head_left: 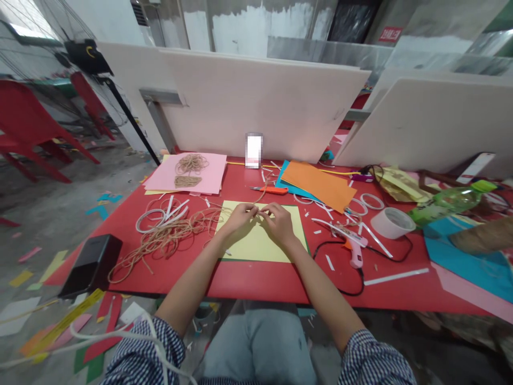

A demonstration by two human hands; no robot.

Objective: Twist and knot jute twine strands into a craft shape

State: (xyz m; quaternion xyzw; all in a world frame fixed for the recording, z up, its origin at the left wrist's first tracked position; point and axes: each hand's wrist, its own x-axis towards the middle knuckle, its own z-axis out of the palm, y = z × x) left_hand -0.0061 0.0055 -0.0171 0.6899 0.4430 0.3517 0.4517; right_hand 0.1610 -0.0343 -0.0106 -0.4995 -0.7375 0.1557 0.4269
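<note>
My left hand (239,219) and my right hand (279,223) meet over a pale yellow card (260,243), fingertips pinching a thin strand of jute twine (260,193). The strand rises past the card's far edge. A tangled pile of loose twine (168,238) lies on the red table (256,283) to the left of my left hand, with white paper strips and white loops among it. Further back, a pink sheet (160,179) carries a twine coil (191,163) and a flat twine shape (187,181).
Near my hands lie an orange utility knife (269,190), orange paper (316,184), and a pink glue gun (355,251) with a black cord. A tape roll (393,222), a green bottle (449,203) and a black box (91,264) stand further out. A white partition (260,101) closes the back.
</note>
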